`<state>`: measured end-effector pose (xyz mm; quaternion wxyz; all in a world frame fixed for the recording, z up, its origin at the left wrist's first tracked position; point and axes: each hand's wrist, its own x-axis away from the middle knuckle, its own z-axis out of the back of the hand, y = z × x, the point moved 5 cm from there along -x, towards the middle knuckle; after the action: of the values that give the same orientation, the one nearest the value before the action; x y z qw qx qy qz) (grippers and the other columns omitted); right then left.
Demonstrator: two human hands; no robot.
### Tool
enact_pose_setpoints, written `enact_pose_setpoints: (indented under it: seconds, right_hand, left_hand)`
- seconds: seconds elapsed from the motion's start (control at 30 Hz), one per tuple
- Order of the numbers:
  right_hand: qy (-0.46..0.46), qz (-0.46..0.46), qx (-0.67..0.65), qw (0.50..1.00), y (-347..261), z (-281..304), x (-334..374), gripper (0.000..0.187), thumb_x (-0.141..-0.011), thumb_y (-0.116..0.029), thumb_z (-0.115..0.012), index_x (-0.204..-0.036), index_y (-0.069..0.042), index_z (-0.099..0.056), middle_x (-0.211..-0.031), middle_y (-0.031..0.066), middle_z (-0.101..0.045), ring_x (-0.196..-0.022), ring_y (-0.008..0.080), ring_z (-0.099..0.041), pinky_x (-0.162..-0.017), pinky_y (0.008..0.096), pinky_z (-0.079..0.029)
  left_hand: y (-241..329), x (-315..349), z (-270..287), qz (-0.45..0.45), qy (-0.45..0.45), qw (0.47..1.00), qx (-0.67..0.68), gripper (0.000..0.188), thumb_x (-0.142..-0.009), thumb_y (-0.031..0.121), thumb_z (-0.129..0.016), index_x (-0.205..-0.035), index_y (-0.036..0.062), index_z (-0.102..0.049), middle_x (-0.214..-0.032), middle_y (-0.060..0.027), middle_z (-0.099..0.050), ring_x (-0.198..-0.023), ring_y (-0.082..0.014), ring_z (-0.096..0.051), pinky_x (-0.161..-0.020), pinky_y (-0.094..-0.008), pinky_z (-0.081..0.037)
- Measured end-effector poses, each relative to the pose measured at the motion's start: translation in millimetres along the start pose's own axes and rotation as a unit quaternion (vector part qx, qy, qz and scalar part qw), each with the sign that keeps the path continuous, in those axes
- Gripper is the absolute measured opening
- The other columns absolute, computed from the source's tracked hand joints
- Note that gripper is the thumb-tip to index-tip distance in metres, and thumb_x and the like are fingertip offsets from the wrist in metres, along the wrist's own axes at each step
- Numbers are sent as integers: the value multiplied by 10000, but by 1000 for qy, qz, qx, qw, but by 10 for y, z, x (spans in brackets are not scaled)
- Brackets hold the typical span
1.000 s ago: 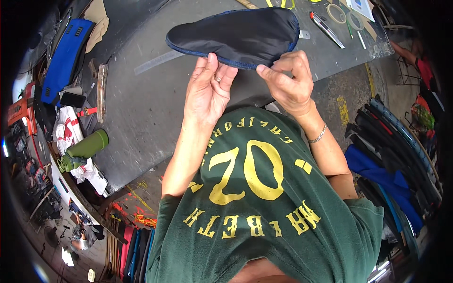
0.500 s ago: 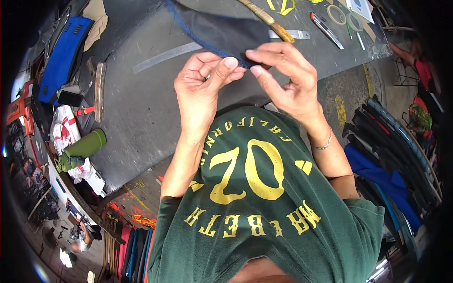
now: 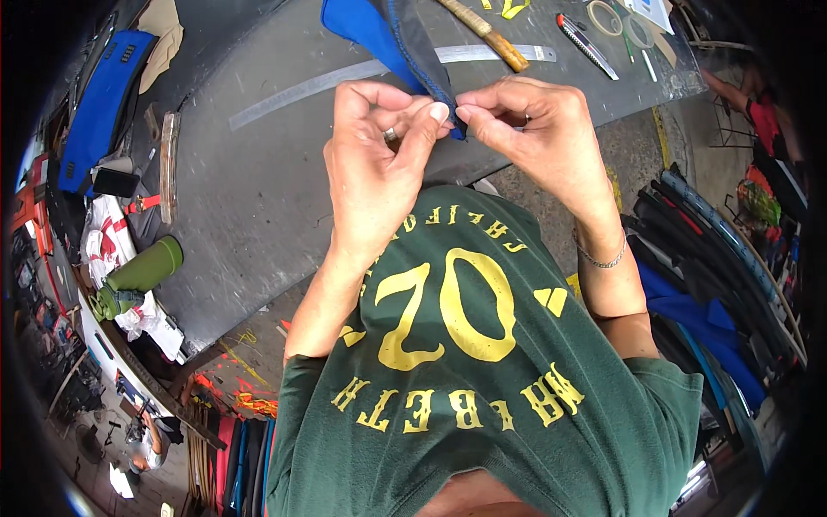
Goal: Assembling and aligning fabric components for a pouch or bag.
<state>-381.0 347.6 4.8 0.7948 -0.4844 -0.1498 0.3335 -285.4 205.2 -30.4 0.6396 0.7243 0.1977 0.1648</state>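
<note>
A strip of blue and black fabric [image 3: 372, 36] with a blue stitched seam hangs over the table's near side, its pointed end between my two hands. My left hand [image 3: 379, 159] is closed, thumb and fingers pinching the strip close to that end. From the other side my right hand [image 3: 541, 129] meets the same end, with thumb and forefinger pressed together at its edge. Whether a thread or other small thing is also in the right fingertips is too small to tell. Beyond the hands, a long metal ruler [image 3: 301, 93] lies partly under the fabric.
A wooden-handled tool [image 3: 491, 39], a red and grey utility knife [image 3: 587, 47] and tape rolls [image 3: 605, 17] lie on the dark table [image 3: 250, 189]. Leftward are a blue panel [image 3: 108, 108], a phone [image 3: 115, 181] and a green bottle [image 3: 146, 271]. Stacked fabrics [image 3: 702, 250] stand at right.
The fabric strip has turned over, so its blue face now shows beside the black. My right fingers, loosely spread before, have closed at its end.
</note>
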Motion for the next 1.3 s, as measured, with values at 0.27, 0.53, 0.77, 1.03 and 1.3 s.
enact_pose_setpoints:
  seconds: [0.27, 0.53, 0.77, 1.03, 1.3]
  right_hand:
    - [2, -69, 52, 996, 118, -130, 47, 82, -814, -38, -738, -867, 24, -735, -721, 27, -715, -645, 50, -622, -584, 221, -503]
    - [-63, -162, -179, 968, 367, -142, 120, 165, -933, -73, -692, -1020, 62, -730, -865, 79, -737, -780, 120, -699, -733, 253, -582]
    - [-60, -121, -22, 991, 224, -133, 91, 154, -899, -53, -701, -993, 68, -722, -837, 64, -731, -756, 108, -697, -696, 247, -581]
    - [-51, -181, -189, 964, 471, -248, 149, 194, -917, -63, -705, -1053, 75, -711, -894, 85, -733, -796, 116, -709, -709, 238, -580]
    - [88, 10, 1, 996, 64, -143, 226, 123, -864, -6, -756, -985, 8, -764, -838, 52, -731, -735, 79, -682, -654, 211, -545]
  left_hand:
    - [31, 64, -68, -1, 4, 982, -186, 269, -905, 52, -740, -973, 5, -485, -820, -78, -732, -776, -71, -697, -649, -223, -535]
    - [-203, 3, 25, 63, -15, 998, -1, 315, -922, 23, -702, -1037, -12, -411, -873, -167, -749, -765, -118, -713, -694, -257, -575]
    - [-109, 35, -29, 43, -16, 993, -111, 298, -915, 24, -711, -1011, -6, -430, -837, -138, -747, -747, -95, -703, -653, -244, -559]
    - [-122, 13, -13, 63, -14, 998, 23, 306, -920, -6, -688, -1023, -4, -400, -830, -148, -738, -765, -113, -710, -682, -247, -574]
    - [-70, 13, -32, 53, 16, 997, 53, 316, -915, -24, -684, -1018, -9, -385, -827, -159, -735, -759, -120, -712, -688, -246, -585]
